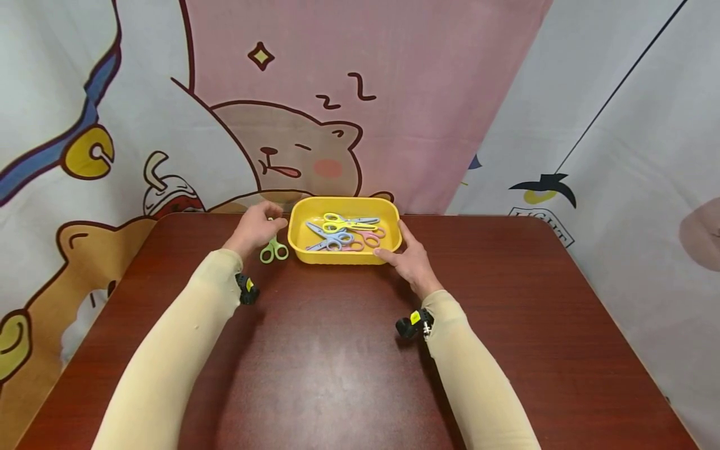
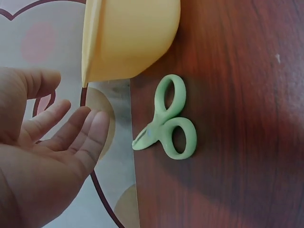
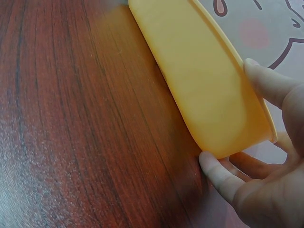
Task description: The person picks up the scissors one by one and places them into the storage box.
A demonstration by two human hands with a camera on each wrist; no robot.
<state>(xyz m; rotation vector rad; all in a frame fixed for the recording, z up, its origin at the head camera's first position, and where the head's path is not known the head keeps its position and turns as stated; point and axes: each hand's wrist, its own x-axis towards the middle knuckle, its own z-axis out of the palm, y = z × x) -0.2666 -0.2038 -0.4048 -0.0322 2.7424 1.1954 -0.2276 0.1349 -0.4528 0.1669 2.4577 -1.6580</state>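
Note:
At the left end of a yellow plastic tray, my left hand hovers with loosely bent fingers, holding nothing. Just by it, a pair of green scissors lies on the table near the back edge, handles toward me. The right hand grips the tray's right end, with the thumb at the front rim and fingers along the side wall. Inside the tray are several scissors: yellow ones on top, blue ones to the left, and pink handles at the right.
The dark red-brown wooden table extends toward me and to both sides. Right behind its back edge hangs a cartoon-printed curtain. Small black cameras are worn on the left wrist and right wrist.

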